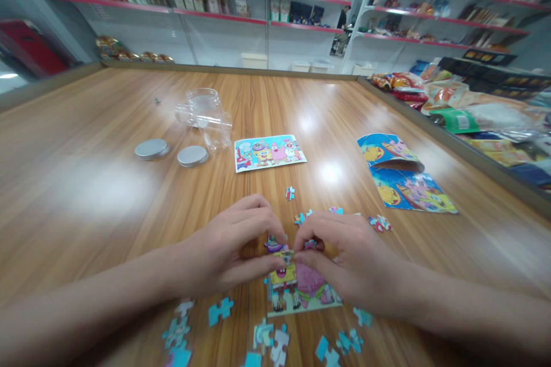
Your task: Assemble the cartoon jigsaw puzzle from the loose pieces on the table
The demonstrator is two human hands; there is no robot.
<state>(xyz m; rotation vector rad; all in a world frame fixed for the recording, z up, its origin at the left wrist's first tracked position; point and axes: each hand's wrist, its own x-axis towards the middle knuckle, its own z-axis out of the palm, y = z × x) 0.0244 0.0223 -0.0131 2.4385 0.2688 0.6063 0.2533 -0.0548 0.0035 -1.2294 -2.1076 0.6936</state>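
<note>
A partly joined jigsaw puzzle (282, 284) lies flat on the wooden table, showing a yellow square cartoon figure and a pink one. At its upper part, my left hand (241, 241) and my right hand (340, 252) meet with thumbs and index fingers pinched. Between their fingertips is a small yellow puzzle piece (286, 254) with an eye on it, partly covered by the fingers. Whether it touches the joined pieces I cannot tell. Loose puzzle pieces (221, 311) are scattered nearer me, and several more (380, 223) lie beyond my hands. A picture card (270, 153) of the cartoon figures lies farther back.
Two stacks of silver lids (151, 149) and clear plastic jars (206, 114) occupy the back left. A curled blue printed sheet (404, 175) rests at right. Packaged goods (456, 109) lie beyond the table's raised right edge. Stocked shelves (215, 11) line the wall.
</note>
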